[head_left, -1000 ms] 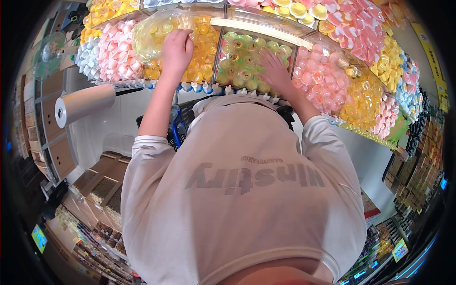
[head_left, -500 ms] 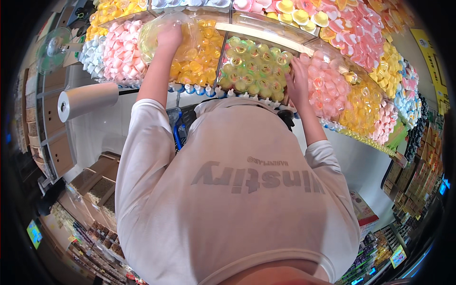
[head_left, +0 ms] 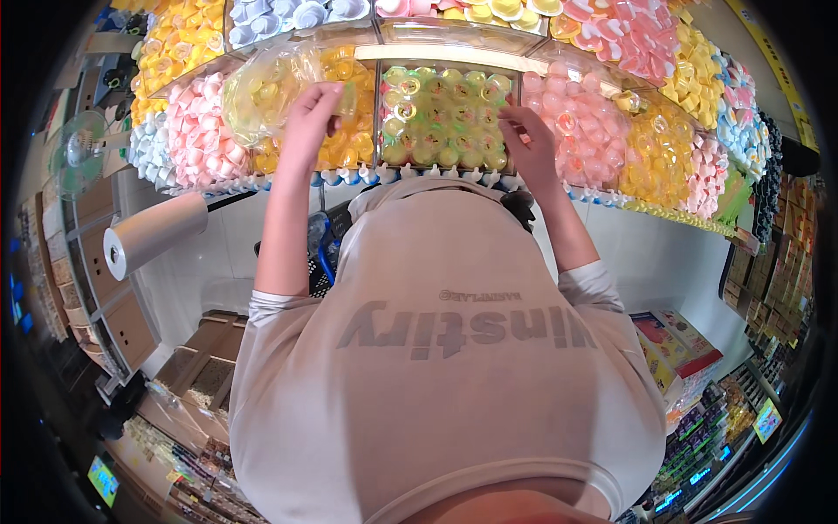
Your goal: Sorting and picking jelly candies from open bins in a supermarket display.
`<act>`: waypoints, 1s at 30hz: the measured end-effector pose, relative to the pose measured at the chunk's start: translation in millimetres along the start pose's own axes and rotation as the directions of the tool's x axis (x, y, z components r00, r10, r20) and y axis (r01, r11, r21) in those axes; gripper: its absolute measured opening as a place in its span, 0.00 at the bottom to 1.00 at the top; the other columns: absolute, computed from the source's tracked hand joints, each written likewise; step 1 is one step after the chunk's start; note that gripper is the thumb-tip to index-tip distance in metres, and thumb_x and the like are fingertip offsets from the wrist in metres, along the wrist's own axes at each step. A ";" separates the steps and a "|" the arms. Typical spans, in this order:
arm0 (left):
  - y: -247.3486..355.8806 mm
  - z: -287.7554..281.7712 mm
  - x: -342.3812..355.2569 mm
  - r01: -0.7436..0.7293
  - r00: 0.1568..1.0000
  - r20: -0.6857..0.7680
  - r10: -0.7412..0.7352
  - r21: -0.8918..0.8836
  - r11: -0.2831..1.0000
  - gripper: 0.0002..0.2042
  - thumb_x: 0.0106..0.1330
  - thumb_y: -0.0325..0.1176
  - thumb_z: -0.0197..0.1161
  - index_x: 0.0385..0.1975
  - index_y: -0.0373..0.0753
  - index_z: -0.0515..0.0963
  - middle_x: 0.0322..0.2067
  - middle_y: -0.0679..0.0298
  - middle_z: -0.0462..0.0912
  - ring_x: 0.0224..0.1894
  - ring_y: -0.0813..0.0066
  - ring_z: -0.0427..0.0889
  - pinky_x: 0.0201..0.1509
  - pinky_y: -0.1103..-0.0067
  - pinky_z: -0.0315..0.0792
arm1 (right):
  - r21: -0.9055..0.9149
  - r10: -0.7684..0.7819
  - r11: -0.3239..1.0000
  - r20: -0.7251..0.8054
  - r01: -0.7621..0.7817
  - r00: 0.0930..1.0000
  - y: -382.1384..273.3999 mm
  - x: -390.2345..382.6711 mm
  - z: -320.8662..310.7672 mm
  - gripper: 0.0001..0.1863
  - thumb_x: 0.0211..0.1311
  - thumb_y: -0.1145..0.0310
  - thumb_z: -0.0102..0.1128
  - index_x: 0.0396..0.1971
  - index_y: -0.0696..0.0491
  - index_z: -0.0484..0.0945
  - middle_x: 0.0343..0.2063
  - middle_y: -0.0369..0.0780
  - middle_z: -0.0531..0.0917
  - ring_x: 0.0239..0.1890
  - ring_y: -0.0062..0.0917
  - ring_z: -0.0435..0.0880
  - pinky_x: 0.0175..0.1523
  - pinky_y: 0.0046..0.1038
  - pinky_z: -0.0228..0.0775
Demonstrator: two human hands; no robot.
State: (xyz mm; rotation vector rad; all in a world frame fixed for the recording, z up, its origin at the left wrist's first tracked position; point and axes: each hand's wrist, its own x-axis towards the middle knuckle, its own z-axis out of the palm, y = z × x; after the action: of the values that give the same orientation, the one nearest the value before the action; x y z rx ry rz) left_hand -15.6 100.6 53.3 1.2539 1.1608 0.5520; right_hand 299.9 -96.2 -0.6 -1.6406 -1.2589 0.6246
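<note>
At the left, my left hand (head_left: 311, 118) is closed on the edge of a clear plastic bag (head_left: 249, 109). Yellow shapes show in the bag or through it; I cannot tell which. The bag spreads over pink jelly cups (head_left: 202, 131) and orange-yellow jelly cups (head_left: 353, 140). In the middle sits a compartment of green jelly cups (head_left: 443, 118) in fairly even rows. Over its right edge hovers my right hand (head_left: 532, 148), fingers bent and a little apart, nothing visible in them. Beside it lie paler pink jelly cups (head_left: 576, 122).
Higher bins hold blue cups (head_left: 310, 16) and yellow sweets (head_left: 694, 61). A clear divider (head_left: 463, 35) runs behind the green cups. A plastic-bag roll (head_left: 157, 231) juts out at the left, near a green fan (head_left: 78, 155). A dark basket (head_left: 323, 253) with blue parts shows below the counter.
My left hand has come back toward me and slightly right, out from behind the bag's film. My right hand has drawn nearer, its fingers now bent. The whole view has shifted.
</note>
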 end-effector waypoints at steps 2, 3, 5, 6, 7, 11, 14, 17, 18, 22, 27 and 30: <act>4.1 55.1 -29.2 0.096 0.982 0.183 -0.054 -0.228 0.969 0.15 0.73 0.46 0.62 0.43 0.40 0.78 0.24 0.73 0.76 0.24 0.88 0.71 0.28 0.87 0.64 | 0.114 -0.010 0.993 0.159 -0.008 0.987 -39.6 6.4 18.4 0.19 0.61 0.73 0.69 0.53 0.54 0.79 0.47 0.39 0.83 0.39 0.23 0.84 0.40 0.24 0.76; 3.8 75.9 -36.7 0.156 0.964 0.252 -0.087 -0.270 0.950 0.14 0.74 0.46 0.61 0.42 0.40 0.77 0.25 0.73 0.77 0.25 0.87 0.72 0.29 0.86 0.64 | 0.134 -0.038 0.991 0.182 0.013 0.982 -51.1 8.5 30.4 0.21 0.60 0.71 0.70 0.54 0.54 0.79 0.48 0.39 0.83 0.40 0.24 0.84 0.40 0.25 0.77; -15.3 103.3 -34.8 0.280 0.929 0.321 -0.181 -0.296 0.913 0.14 0.74 0.47 0.60 0.42 0.41 0.77 0.27 0.72 0.78 0.25 0.86 0.73 0.30 0.85 0.67 | 0.170 -0.090 0.984 0.229 0.051 0.969 -65.9 9.0 48.9 0.25 0.58 0.69 0.73 0.56 0.54 0.78 0.49 0.40 0.82 0.41 0.26 0.85 0.42 0.27 0.79; -25.0 111.1 -30.9 0.339 0.906 0.360 -0.222 -0.304 0.890 0.14 0.75 0.47 0.60 0.42 0.42 0.76 0.27 0.72 0.78 0.25 0.86 0.74 0.30 0.85 0.68 | 0.158 -0.063 0.987 0.212 0.029 0.975 -62.8 8.8 52.8 0.26 0.57 0.68 0.73 0.56 0.53 0.78 0.50 0.41 0.82 0.42 0.27 0.85 0.42 0.28 0.79; -31.7 115.2 -27.2 0.357 0.906 0.352 -0.237 -0.332 0.873 0.14 0.75 0.47 0.60 0.42 0.42 0.76 0.28 0.72 0.78 0.26 0.85 0.75 0.31 0.84 0.69 | 0.148 -0.036 0.989 0.193 0.007 0.980 -55.8 8.3 57.1 0.27 0.56 0.67 0.74 0.57 0.53 0.77 0.50 0.41 0.82 0.43 0.29 0.85 0.43 0.28 0.80; -48.4 120.5 -26.4 0.405 0.899 0.333 -0.286 -0.381 0.831 0.14 0.77 0.46 0.57 0.47 0.42 0.76 0.34 0.68 0.81 0.32 0.80 0.78 0.37 0.81 0.74 | 0.056 0.059 0.995 0.300 -0.080 0.952 -49.0 7.3 51.9 0.30 0.55 0.63 0.75 0.58 0.53 0.77 0.51 0.42 0.81 0.48 0.33 0.84 0.49 0.32 0.80; -55.7 120.5 -27.1 0.431 0.890 0.328 -0.317 -0.375 0.821 0.15 0.77 0.45 0.56 0.51 0.41 0.74 0.39 0.66 0.82 0.35 0.78 0.80 0.40 0.79 0.76 | -0.084 -0.057 0.993 0.321 0.088 0.945 -41.8 6.1 55.0 0.31 0.54 0.60 0.75 0.58 0.53 0.77 0.50 0.44 0.81 0.51 0.38 0.83 0.54 0.35 0.77; -56.5 121.4 -29.5 0.427 0.897 0.300 -0.325 -0.400 0.811 0.15 0.77 0.44 0.57 0.53 0.40 0.71 0.41 0.63 0.82 0.37 0.76 0.81 0.42 0.78 0.77 | -0.114 -0.047 0.989 0.339 0.090 0.940 -41.8 7.5 57.3 0.32 0.53 0.58 0.75 0.57 0.55 0.77 0.52 0.46 0.81 0.54 0.42 0.81 0.57 0.38 0.76; -53.9 122.4 -30.8 0.420 0.902 0.289 -0.321 -0.411 0.809 0.15 0.77 0.44 0.57 0.54 0.40 0.71 0.42 0.62 0.82 0.38 0.75 0.82 0.43 0.77 0.77 | -0.141 -0.046 0.985 0.317 0.095 0.947 -38.3 9.1 58.2 0.32 0.53 0.58 0.75 0.57 0.56 0.77 0.53 0.47 0.81 0.54 0.42 0.81 0.57 0.38 0.76; -46.5 119.2 -34.4 0.412 0.909 0.276 -0.313 -0.473 0.779 0.14 0.77 0.42 0.56 0.53 0.39 0.70 0.44 0.60 0.81 0.41 0.73 0.82 0.45 0.77 0.78 | -0.272 -0.002 0.961 0.170 0.049 0.985 -1.5 45.0 50.4 0.32 0.54 0.60 0.73 0.57 0.58 0.76 0.56 0.50 0.80 0.55 0.43 0.81 0.57 0.38 0.76; -49.8 112.1 -33.4 0.409 0.902 0.326 -0.281 -0.442 0.798 0.16 0.77 0.37 0.54 0.59 0.39 0.69 0.46 0.57 0.82 0.44 0.70 0.83 0.48 0.76 0.77 | -0.630 0.041 0.776 -0.008 -0.036 0.999 73.4 99.8 25.2 0.27 0.54 0.60 0.68 0.53 0.58 0.78 0.52 0.49 0.81 0.51 0.43 0.83 0.53 0.40 0.77; -54.2 108.1 -35.8 0.413 0.901 0.328 -0.284 -0.447 0.794 0.17 0.77 0.35 0.53 0.62 0.39 0.68 0.46 0.58 0.82 0.44 0.71 0.82 0.48 0.76 0.77 | -0.679 -0.020 0.734 -0.006 0.011 1.000 88.8 110.6 31.0 0.25 0.54 0.60 0.68 0.51 0.57 0.78 0.50 0.48 0.81 0.49 0.42 0.83 0.52 0.41 0.77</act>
State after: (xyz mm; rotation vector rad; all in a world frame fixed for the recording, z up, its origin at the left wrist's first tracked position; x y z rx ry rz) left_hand 53.8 7.2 4.8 0.6039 0.9239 0.3717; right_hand 351.9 15.6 -77.4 -2.2165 -1.6053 0.1169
